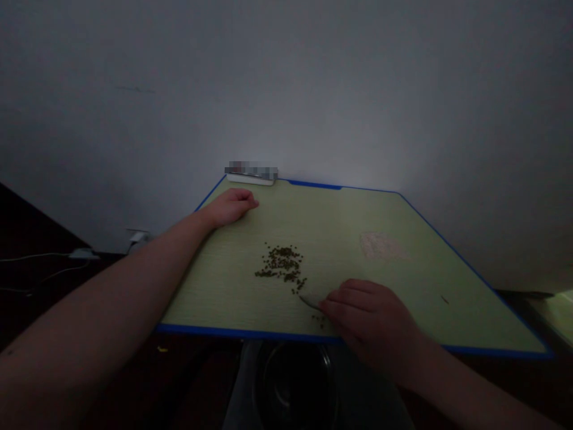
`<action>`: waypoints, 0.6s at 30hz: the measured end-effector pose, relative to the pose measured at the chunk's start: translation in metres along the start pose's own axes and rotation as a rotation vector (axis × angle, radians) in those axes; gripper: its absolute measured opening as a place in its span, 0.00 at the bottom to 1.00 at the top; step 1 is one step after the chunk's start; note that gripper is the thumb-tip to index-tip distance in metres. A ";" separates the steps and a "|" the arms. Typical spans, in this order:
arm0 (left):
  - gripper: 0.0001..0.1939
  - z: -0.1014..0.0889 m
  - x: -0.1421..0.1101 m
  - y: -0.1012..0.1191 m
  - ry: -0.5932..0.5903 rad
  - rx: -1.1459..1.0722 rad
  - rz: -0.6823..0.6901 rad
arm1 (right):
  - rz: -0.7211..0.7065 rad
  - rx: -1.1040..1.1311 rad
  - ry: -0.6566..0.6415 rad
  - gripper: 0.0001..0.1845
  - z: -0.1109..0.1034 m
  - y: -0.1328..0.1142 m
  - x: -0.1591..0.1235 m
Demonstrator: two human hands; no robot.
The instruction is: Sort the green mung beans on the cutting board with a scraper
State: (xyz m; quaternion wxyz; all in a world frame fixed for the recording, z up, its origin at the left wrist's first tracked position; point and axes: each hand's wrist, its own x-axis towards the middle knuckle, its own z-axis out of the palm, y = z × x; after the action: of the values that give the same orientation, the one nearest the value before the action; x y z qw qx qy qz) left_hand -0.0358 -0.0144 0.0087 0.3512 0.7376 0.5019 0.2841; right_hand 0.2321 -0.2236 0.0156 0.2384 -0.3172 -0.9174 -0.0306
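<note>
Head view: right hand (369, 322) pinching spoon (310, 301) near likely glass bowl (295, 382), contents unclear

We count one left grip (230, 207) and one right grip (371, 325) (bare hands, both), one spoon (310, 301), one green cutting board (358, 209), one glass bowl (295, 376), one pale patch (382, 245), and far too many small green beans (282, 266) for us to number.
</note>
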 end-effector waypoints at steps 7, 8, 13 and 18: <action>0.14 0.000 0.000 0.001 0.010 0.015 0.013 | -0.022 -0.101 -0.014 0.11 0.002 -0.010 -0.006; 0.14 0.000 0.000 0.001 0.017 0.019 0.014 | -0.014 -0.109 -0.009 0.11 0.003 -0.010 -0.006; 0.14 0.000 0.000 0.001 0.023 0.035 0.005 | 0.036 -0.108 0.024 0.11 0.004 -0.005 -0.006; 0.14 0.000 0.000 0.001 0.014 0.042 0.006 | 0.020 -0.121 0.024 0.12 0.006 -0.011 -0.005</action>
State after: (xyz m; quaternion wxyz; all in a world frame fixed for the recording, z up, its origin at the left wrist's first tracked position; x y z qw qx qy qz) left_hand -0.0356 -0.0144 0.0094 0.3315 0.7442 0.5080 0.2796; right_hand 0.2265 -0.2336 0.0086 0.2303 -0.3399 -0.9076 -0.0874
